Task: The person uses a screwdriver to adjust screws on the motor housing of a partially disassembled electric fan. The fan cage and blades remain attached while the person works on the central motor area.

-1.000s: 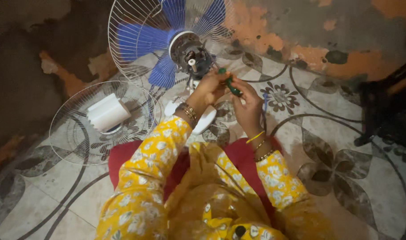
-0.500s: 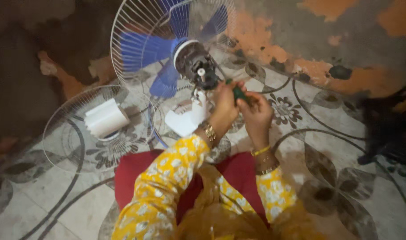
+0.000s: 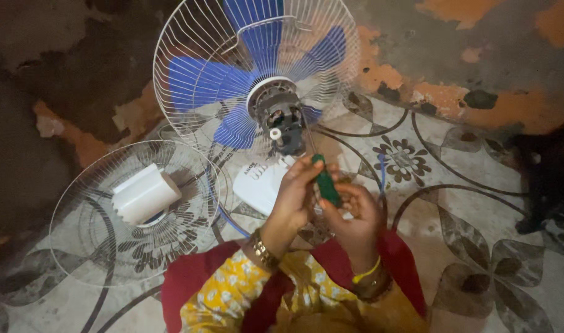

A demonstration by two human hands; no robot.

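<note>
My left hand (image 3: 292, 200) and right hand (image 3: 355, 217) both close around the green screwdriver (image 3: 324, 179), stiff and light, best gripped by its handle.

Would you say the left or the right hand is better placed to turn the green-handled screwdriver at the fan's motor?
Probably the left hand: its fingers wrap the green-handled screwdriver near the top, while the right hand only supports it below.
</note>
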